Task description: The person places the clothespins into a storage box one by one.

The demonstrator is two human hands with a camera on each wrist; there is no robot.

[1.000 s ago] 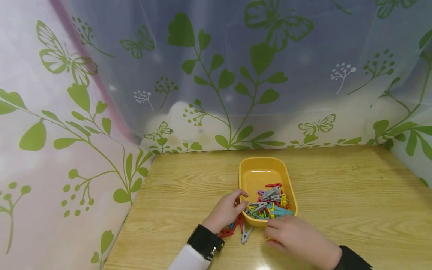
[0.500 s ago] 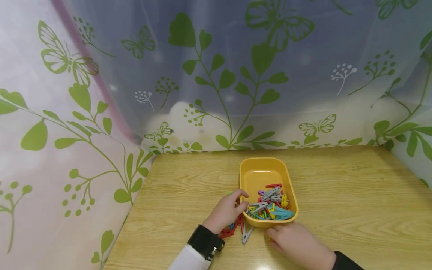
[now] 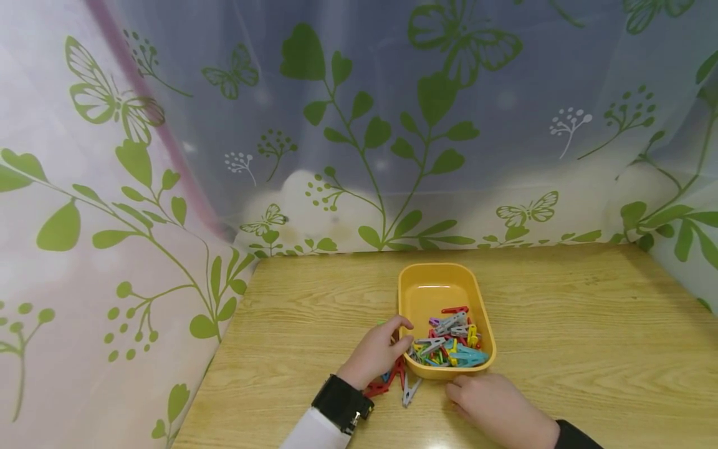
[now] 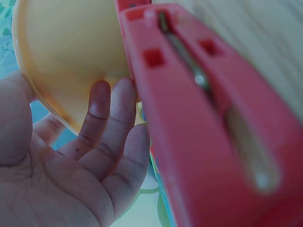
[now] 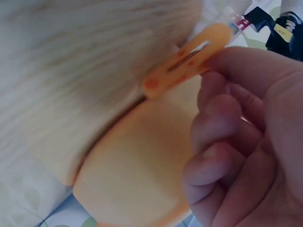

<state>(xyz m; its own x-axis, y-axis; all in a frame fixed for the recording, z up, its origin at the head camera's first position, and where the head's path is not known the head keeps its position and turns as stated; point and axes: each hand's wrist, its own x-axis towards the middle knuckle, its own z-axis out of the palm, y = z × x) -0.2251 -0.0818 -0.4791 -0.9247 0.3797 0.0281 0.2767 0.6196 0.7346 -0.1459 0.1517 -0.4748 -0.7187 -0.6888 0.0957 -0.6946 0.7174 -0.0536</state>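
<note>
My left hand (image 3: 374, 352) grips the near-left rim of a yellow plastic bin (image 3: 437, 296), thumb and index finger at the rim. In the left wrist view, the other fingers (image 4: 124, 106) lie loosely bent by its outer wall. Several coloured clothespins (image 3: 449, 324) lie heaped in the bin's near half. My right hand (image 3: 496, 402) is low in front of the bin's near wall. An orange clothespin (image 5: 180, 71) is pinched between its thumb and index finger, beside the bin's outer wall in the right wrist view; the head view hides this clothespin.
Red clothespins (image 3: 376, 389) and a grey clothespin (image 3: 410, 391) lie on the wooden table (image 3: 303, 299) beside and under my left hand. A large red clothespin (image 4: 175, 132) fills the left wrist view's right side. A patterned curtain (image 3: 359, 206) stands behind the table.
My right hand has drawn down and slightly back from the bin's near rim, uncovering the light-blue clothespin inside. The left hand and bin stay put.
</note>
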